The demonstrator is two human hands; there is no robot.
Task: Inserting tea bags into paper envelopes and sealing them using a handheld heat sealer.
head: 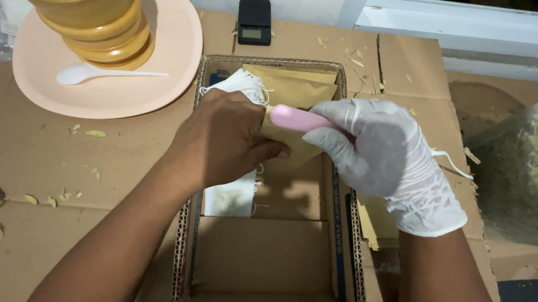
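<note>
Flattened cardboard sheets (39, 212) cover the work surface, likely catching the scattered dried leaf bits; shallow cardboard box (269, 266) at centre keeps supplies together; peach plate (167, 38) at 10 o'clock carries a wooden mortar (89, 9) and 1 white spoon (105, 74); clear bag of dried leaves (535, 181) at 3 o'clock; small black scale (255, 21) at 12 o'clock. Right hand (389, 161) (white glove) is closed around a pink handle (299, 119). Bare left hand (229, 143), fingers curled, pinches a brown paper pouch (290, 140) over the box, above white filter bags (242, 87).
</note>
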